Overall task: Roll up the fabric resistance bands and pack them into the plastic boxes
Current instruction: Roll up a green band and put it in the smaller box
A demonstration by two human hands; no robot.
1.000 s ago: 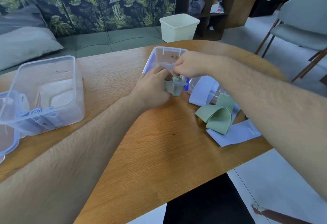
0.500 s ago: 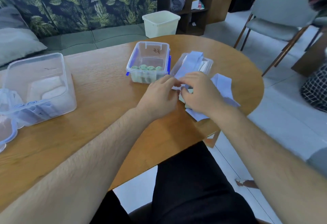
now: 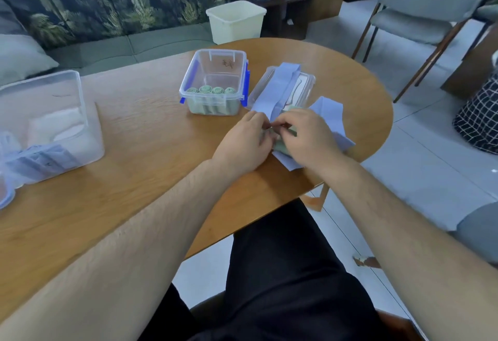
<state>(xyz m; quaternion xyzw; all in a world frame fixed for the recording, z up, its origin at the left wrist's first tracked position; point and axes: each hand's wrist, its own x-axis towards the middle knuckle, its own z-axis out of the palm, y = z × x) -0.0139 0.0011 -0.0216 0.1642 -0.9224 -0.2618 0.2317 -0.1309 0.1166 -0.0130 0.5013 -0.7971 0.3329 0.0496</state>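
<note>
Green band [image 3: 280, 147] pinched in left hand [image 3: 242, 142] and right hand [image 3: 307, 138], atop blue bands [image 3: 331, 114] near worktop [image 3: 151, 130] edge, beside box [image 3: 215, 55]. Risk of loose roll from slack first turn, and of blue bands dragged off edge

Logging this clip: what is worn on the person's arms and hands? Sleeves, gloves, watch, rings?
Nothing worn: left hand and right hand are bare, no gloves, rings or watch. The left forearm and right forearm are bare and hairy, no sleeves in view. Black trousers cover the lap.
</note>
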